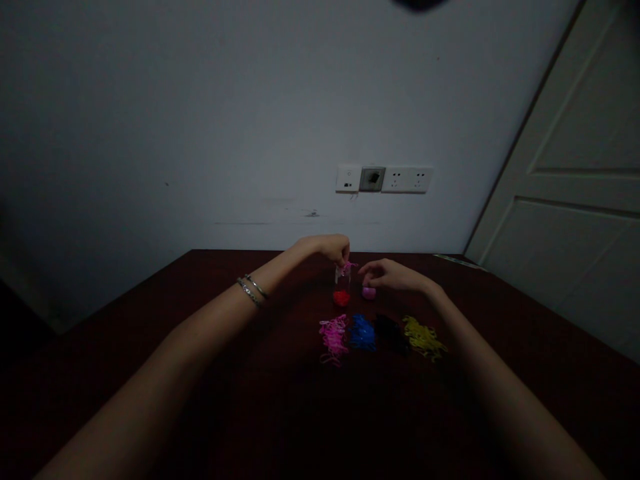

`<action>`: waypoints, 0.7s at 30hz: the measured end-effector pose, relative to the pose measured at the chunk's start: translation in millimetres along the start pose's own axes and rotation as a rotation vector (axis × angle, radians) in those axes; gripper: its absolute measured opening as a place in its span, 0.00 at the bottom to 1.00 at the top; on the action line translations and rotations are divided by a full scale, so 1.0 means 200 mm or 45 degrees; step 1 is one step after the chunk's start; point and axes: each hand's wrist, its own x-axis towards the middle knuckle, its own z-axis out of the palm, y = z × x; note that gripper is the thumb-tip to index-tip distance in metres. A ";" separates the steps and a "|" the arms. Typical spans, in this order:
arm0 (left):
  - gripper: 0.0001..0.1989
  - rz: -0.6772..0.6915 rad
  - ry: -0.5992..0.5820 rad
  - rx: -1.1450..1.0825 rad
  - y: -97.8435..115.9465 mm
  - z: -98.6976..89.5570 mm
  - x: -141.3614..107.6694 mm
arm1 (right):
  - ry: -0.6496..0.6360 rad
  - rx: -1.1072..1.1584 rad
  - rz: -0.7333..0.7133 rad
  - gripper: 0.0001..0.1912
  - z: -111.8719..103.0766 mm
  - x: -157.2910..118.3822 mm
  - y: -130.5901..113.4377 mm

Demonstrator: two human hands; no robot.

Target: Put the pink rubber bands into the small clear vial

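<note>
Left hand (335, 249) dips with pinched fingers (343, 258); right hand (387, 274) curls loosely.

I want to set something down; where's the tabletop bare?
Bare tabletop shows between the forearms, nearer than the band piles, and beyond the right forearm toward the door. It's crowded where the jar, pink lid, left hand and right hand cluster.

Looks like a room in a home, dimly lit: a plain pale wall (250, 133) with scuff marks low at its centre, a row of sockets and switch plates (383, 179) right of centre, a panelled door (575, 187) at the upper right, and a dark reddish tabletop (280, 400) pushed against the wall across the lower frame
</note>
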 end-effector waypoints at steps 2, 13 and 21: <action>0.06 0.014 -0.024 -0.031 0.00 0.00 0.00 | 0.009 -0.002 0.001 0.20 0.00 0.00 0.00; 0.06 0.009 -0.018 -0.137 0.00 -0.02 0.01 | 0.063 0.033 -0.039 0.21 0.02 0.00 -0.05; 0.07 0.048 0.048 -0.222 -0.01 -0.03 -0.02 | 0.039 -0.063 0.017 0.15 0.04 0.02 -0.01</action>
